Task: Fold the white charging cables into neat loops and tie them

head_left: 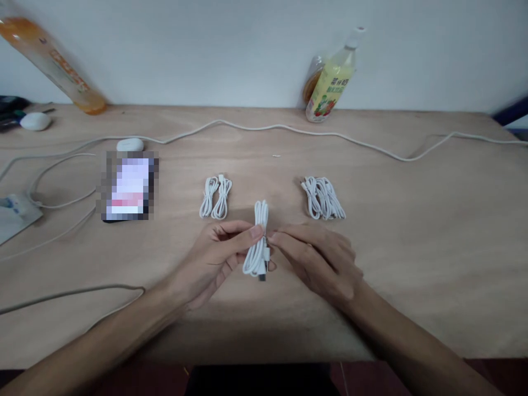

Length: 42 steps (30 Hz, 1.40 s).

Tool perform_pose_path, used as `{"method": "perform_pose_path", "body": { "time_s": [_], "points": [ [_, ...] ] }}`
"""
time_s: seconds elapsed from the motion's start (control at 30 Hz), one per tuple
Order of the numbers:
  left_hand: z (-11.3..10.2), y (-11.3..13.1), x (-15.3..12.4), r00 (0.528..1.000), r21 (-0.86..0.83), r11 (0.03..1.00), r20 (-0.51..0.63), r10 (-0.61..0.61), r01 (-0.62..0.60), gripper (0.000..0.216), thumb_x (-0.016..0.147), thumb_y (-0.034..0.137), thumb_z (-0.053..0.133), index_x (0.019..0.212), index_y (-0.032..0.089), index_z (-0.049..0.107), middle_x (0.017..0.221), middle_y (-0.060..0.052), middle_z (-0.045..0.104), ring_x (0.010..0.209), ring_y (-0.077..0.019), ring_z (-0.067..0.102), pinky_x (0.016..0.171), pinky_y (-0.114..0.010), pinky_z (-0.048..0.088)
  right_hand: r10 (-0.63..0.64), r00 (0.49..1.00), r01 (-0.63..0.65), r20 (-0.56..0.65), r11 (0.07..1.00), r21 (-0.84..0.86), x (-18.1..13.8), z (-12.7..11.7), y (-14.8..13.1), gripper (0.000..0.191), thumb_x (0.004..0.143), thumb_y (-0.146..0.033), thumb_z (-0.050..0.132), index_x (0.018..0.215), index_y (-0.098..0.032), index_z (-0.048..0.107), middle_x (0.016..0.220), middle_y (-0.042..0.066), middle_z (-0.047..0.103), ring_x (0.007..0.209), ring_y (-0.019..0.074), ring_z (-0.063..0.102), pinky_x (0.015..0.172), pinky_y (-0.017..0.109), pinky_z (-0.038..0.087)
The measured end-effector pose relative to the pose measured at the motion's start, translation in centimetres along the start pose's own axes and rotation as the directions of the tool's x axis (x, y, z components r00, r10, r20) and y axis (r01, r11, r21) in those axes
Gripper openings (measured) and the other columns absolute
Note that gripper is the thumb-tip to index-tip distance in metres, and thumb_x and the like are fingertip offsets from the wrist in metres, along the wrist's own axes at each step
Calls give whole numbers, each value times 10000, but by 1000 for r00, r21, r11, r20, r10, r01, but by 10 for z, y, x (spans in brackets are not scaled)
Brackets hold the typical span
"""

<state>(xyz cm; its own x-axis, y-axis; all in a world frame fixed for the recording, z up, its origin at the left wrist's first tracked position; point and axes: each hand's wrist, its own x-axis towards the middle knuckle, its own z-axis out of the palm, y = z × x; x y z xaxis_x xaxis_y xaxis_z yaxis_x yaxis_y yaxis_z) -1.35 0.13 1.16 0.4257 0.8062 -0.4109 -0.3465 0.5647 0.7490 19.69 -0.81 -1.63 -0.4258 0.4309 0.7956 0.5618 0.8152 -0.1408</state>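
Note:
A coiled white USB cable (258,253) is held upright in front of me, its dark metal plug pointing down. My left hand (225,250) is closed around its left side, with the thumb across the middle of the bundle. From the right, my right hand (319,258) pinches at the bundle's narrow waist; whatever thin thing lies between those fingertips is too small to make out. Beyond my left hand lie two bundled white cables (215,197) side by side. Past my right hand rests a group of several bundled white cables (323,198), close together.
A phone (130,187) with a blurred screen lies at the left, beside a white earbud case (130,144). A long white cord (280,127) crosses the table's back. Against the wall stand an orange drink bottle (61,69) and a yellow drink bottle (333,82).

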Motion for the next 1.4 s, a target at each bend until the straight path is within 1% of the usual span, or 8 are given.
{"method": "perform_pose_path", "body": {
  "time_s": [0.1,0.23,0.4,0.57,0.77,1.0,1.17,1.4],
  "points": [
    [1,2,1,1000,22,999,-7,30,-30,327,767,449,998,758,161,841,721,-23,730,651,-141,700,633,-248,624,83,993,-77,-79,994,74,-1,12,0,242,1030,-63,691,1199,-220,764,1010,49,837,825,197,791,721,330,692],
    [-2,-3,5,994,56,993,-37,103,-101,261,823,419,964,818,172,881,740,-20,745,686,-115,667,651,-205,583,288,957,-277,-6,926,255,4,16,-2,164,1027,-109,720,1145,-219,745,1003,47,800,754,155,730,602,271,611],
    [-8,-10,8,962,190,961,-146,229,-200,178,870,393,926,914,221,913,867,-36,844,778,-126,701,755,-224,576,562,812,-554,156,659,509,11,15,-1,91,1041,-191,690,981,-210,756,826,-6,735,620,116,631,505,224,507],
    [-9,-10,7,936,303,919,-164,312,-253,106,845,350,939,902,262,921,913,-25,886,812,-150,752,780,-246,587,589,702,-657,400,321,682,13,18,2,101,1014,-229,728,916,-204,736,797,-18,735,648,114,656,493,196,504],
    [-6,-7,4,906,424,866,-200,374,-265,126,800,320,952,914,273,926,905,-11,892,828,-174,773,759,-251,591,612,635,-695,472,186,694,15,17,-1,107,961,-249,793,884,-219,725,793,-23,706,665,115,640,524,208,510],
    [-6,-6,3,888,477,840,-227,401,-258,102,801,330,927,882,270,925,877,-16,886,815,-181,762,743,-261,577,660,613,-715,434,230,660,18,15,-6,115,917,-259,829,868,-236,727,811,-20,732,693,116,657,554,207,507],
    [-6,-5,2,885,507,822,-215,413,-261,94,807,336,899,875,276,925,880,-23,881,823,-191,751,745,-276,574,628,687,-680,366,377,629,16,14,-7,117,919,-225,831,902,-233,716,851,-20,732,654,98,622,491,200,445],
    [-4,-3,1,829,590,728,-166,534,-350,52,801,315,904,822,269,917,742,-8,800,690,-165,663,611,-264,504,541,818,-544,194,620,565,9,17,-10,140,964,-118,774,1016,-235,718,922,-11,753,695,100,647,512,192,496]
  ]
}}
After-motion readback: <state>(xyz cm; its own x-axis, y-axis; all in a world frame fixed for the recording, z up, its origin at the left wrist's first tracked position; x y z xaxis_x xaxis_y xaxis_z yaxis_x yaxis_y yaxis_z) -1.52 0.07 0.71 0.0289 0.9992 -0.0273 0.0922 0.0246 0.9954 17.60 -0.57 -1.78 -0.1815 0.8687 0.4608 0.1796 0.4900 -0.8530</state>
